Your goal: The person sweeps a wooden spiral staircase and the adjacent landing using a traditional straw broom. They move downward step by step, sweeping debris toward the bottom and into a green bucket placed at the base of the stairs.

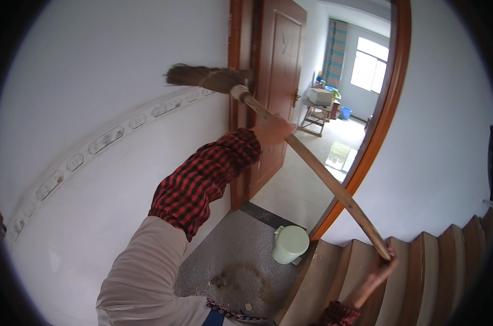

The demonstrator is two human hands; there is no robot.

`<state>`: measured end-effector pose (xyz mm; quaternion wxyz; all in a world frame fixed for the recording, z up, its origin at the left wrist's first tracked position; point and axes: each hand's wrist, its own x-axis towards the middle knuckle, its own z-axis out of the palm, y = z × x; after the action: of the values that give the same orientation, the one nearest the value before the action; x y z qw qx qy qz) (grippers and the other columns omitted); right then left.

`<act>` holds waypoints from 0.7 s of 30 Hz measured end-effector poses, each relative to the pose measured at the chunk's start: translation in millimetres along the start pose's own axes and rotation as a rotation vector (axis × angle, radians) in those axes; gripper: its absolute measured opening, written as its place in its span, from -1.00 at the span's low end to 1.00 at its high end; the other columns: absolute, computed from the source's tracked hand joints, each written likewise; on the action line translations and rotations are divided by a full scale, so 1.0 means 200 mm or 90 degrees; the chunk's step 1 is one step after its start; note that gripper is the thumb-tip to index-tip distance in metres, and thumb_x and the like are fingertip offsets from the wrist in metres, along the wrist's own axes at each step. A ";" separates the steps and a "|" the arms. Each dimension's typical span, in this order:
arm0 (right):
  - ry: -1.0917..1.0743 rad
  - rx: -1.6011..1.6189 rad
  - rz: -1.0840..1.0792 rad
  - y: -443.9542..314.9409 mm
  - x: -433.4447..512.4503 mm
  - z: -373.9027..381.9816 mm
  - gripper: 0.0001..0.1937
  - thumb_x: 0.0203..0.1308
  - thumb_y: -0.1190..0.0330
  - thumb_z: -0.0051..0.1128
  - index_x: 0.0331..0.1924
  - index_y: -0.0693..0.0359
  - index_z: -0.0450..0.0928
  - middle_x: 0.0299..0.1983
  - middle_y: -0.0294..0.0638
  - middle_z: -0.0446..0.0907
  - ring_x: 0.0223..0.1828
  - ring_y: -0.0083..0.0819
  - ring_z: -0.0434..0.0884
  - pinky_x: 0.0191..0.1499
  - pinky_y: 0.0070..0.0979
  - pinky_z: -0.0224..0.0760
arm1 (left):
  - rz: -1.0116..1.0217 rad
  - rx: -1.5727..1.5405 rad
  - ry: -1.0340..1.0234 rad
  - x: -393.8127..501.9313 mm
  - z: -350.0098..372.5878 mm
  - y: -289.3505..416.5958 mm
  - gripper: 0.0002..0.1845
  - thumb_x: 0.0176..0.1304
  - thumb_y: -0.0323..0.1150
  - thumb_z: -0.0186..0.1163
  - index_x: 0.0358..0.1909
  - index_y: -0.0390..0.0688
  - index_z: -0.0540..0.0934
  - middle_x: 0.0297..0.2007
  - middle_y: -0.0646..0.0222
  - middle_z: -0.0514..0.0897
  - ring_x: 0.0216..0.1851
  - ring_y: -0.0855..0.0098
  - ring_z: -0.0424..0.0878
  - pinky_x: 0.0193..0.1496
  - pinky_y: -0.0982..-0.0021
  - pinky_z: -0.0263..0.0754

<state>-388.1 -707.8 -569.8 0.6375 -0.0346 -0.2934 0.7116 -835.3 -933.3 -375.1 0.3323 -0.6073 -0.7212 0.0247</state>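
A broom with a long wooden handle (324,171) slants across the view, lifted off the floor. Its brown bristle head (208,78) is at the upper end, in front of the white wall and beside the door frame; whether it touches the wall I cannot tell. My left hand (275,129) is closed around the handle a little below the head. At the lower end of the handle, over the stairs, is my right hand (380,267), with its fingers around the tip. Red and black checked sleeve covers (210,175) are on both arms.
A brown door (277,81) stands ajar into a bright room holding a wooden stool (315,118) and a blue bucket (346,113). By the threshold sits a lidded pale green bin (291,244). Stairs (393,281) rise at right. Dirt (234,281) lies on the grey floor.
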 end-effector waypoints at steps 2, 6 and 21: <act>-0.004 0.140 0.094 0.24 -0.02 -0.01 -0.82 0.18 0.39 -0.04 -0.52 0.25 0.46 -0.36 -0.14 0.53 -0.18 -0.28 0.50 0.16 -0.33 0.32 | -0.006 0.046 -0.004 0.02 0.09 -0.14 -0.81 -0.24 -0.43 0.24 -0.47 -0.15 0.54 -0.48 0.18 0.59 -0.34 0.09 0.58 -0.23 0.11 0.42; -0.002 0.224 0.197 0.53 -0.10 0.06 -0.86 0.16 0.46 -0.06 -0.50 0.31 0.41 -0.37 -0.08 0.49 -0.17 -0.25 0.48 0.21 -0.30 0.29 | -0.066 0.086 -0.048 -0.05 0.26 -0.31 -0.84 -0.24 -0.43 0.23 -0.50 -0.17 0.55 -0.47 0.17 0.61 -0.31 0.10 0.59 -0.19 0.13 0.43; -0.019 0.315 0.278 1.06 0.10 -0.13 -0.91 0.08 0.51 -0.03 -0.49 0.36 0.44 -0.36 -0.06 0.55 -0.13 -0.22 0.53 0.14 -0.26 0.39 | -0.144 0.178 -0.077 -0.09 0.45 -0.47 -0.87 -0.23 -0.39 0.26 -0.53 -0.13 0.60 -0.43 0.20 0.64 -0.26 0.26 0.61 -0.11 0.27 0.40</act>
<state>-569.2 -681.9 -682.3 0.4547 0.0697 -0.1066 0.8815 -961.3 -941.2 -412.2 0.3703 -0.4673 -0.7932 0.1237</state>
